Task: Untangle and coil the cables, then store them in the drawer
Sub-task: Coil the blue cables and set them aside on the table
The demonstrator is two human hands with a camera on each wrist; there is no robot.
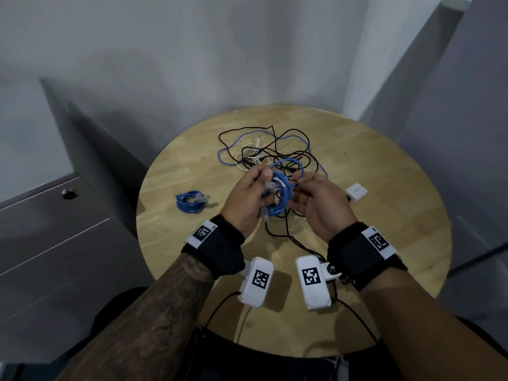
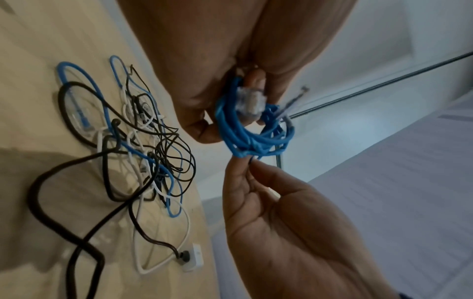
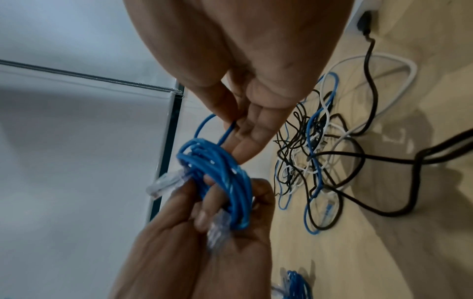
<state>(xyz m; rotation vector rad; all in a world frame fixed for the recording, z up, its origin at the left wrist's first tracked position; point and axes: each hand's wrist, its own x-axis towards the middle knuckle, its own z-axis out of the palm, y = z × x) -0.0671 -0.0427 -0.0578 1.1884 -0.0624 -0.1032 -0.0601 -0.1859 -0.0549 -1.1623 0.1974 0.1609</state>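
The left hand (image 1: 247, 200) holds a coil of blue cable (image 1: 280, 196) above the round wooden desk (image 1: 384, 215); its grip is closed around the loops, fingers curled through the coil and the thumb pressing on top. One clear plug (image 3: 166, 183) sticks out past the fingers, and another lies against the palm. The right hand (image 1: 316, 204) pinches a loose loop of the same cable between thumb and fingertips (image 3: 245, 149), just beside the coil.

Behind the hands, a tangle of black, white and blue cables (image 1: 275, 149) lies on the desk. A second blue coil (image 1: 191, 202) rests on the desk to the left, apart from the tangle. A white charger (image 1: 356, 192) sits to the right with a black cable plugged into it. A grey drawer cabinet (image 1: 55, 243) stands left of the desk, its drawers closed.
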